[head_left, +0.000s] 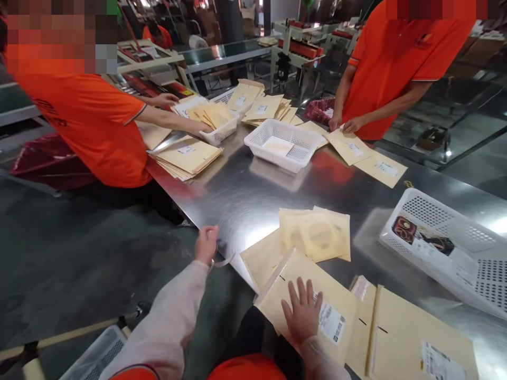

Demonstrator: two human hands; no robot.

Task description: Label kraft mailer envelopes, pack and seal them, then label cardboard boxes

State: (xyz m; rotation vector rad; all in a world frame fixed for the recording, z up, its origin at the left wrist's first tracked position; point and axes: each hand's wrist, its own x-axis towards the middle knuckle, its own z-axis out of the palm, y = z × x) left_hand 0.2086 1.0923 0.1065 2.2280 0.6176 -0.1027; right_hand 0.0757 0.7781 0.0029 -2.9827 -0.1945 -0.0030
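My right hand (304,311) lies flat with fingers spread on a tan padded envelope (273,305) at the table's near edge. The envelope carries a white printed label (331,323), partly covered by my fingers. Off to the left, past the table edge, my left hand (206,244) is closed in a pinch on a thin pale strip (224,262) that curls below it. Beyond the envelope, semi-clear yellowish packets (317,232) rest on another tan envelope (259,256). More labelled padded envelopes (428,330) overlap at the right.
A white perforated basket (428,211) with small packaged items stands at right. Another white basket (285,163) sits mid-table on the metal surface (214,195). Envelope stacks (190,153) lie further back. Co-workers in orange shirts (91,126) handle envelopes at left and far right.
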